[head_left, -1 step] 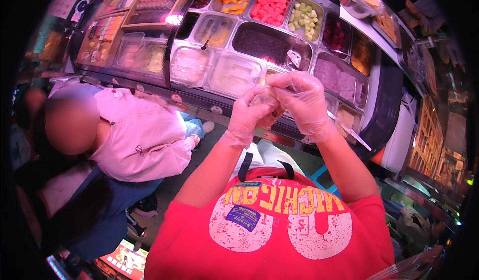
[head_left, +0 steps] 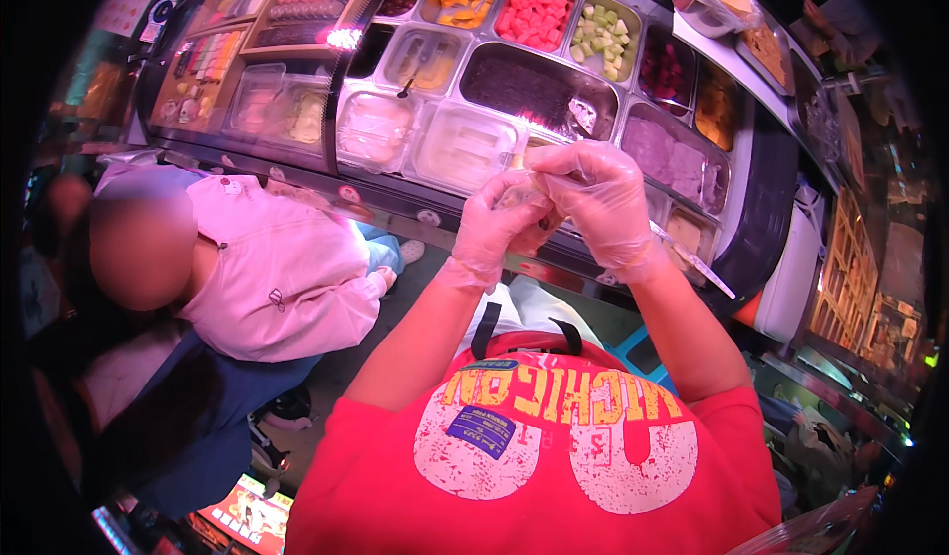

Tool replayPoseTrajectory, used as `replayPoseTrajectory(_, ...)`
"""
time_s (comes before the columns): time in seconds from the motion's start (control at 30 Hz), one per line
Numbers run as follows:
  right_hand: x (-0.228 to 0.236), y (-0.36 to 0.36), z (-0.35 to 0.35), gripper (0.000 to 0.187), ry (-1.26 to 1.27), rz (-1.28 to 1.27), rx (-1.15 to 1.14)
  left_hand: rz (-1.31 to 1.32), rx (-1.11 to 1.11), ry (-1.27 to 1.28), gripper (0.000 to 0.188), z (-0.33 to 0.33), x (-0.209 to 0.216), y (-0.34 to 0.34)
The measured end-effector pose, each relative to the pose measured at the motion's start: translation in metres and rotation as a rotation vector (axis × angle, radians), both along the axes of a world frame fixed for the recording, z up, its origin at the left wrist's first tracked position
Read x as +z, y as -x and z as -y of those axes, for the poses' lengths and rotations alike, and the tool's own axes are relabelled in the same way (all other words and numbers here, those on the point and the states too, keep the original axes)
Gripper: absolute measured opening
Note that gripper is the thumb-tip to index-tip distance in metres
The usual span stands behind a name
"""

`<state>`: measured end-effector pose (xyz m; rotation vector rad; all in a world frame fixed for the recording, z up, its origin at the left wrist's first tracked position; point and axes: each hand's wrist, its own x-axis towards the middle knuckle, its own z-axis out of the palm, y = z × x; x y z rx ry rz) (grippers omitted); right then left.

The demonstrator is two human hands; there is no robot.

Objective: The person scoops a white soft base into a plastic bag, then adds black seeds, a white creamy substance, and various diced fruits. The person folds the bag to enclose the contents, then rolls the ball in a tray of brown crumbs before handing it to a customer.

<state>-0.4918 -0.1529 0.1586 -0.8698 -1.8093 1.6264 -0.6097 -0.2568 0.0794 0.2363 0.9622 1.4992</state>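
From far off, I see the left hand (head_left: 502,221) curled round a small pale thing (head_left: 523,197) by the counter (head_left: 395,202); I can't tell if the right hand (head_left: 596,197) grips it too; loose gloves (head_left: 473,272) might let it slip.

Pink-magenta light is tinting the left hand (head_left: 497,224) and right hand (head_left: 601,204). Glare is clipping to white on the display-case frame (head_left: 344,38). Fisheye distortion is curving the counter front (head_left: 395,205); vignetting is blackening corners; blur is masking the bystander's head (head_left: 144,249).
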Motion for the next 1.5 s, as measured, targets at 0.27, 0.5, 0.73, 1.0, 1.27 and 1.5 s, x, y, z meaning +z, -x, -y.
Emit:
replayPoseTrajectory(0.27, -0.008, -0.009, -0.011, 0.017, 0.500, -0.198, -0.007, -0.012, -0.013, 0.075, 0.039, -0.004, 0.007, 0.001)
replayPoseTrajectory(0.5, 0.022, -0.004, -0.022, 0.026, 1.121, -0.643, -0.032, 0.239, 0.098, -0.314, 0.067, 0.019, 0.048, 0.029)
replayPoseTrajectory(0.73, -0.041, -0.008, 0.008, 0.031, 1.299, -0.513, -0.428, 0.705, 0.176, -0.032, 0.044, 0.015, -0.012, 0.008)
replayPoseTrajectory(1.0, -0.027, -0.014, 0.019, 0.038, 0.442, -0.171, -0.056, 0.283, 0.193, 0.020, 0.043, 0.011, -0.022, 0.004)
replayPoseTrajectory(1.27, 0.002, 0.008, 0.047, 0.053, -0.729, 0.032, 0.212, 0.258, 0.254, 0.009, 0.083, 0.007, 0.026, 0.006)
replayPoseTrajectory(1.5, 0.028, -0.015, 0.006, 0.080, 0.924, -0.813, 0.118, -0.093, 0.425, -0.133, 0.088, 0.000, 0.075, 0.035)
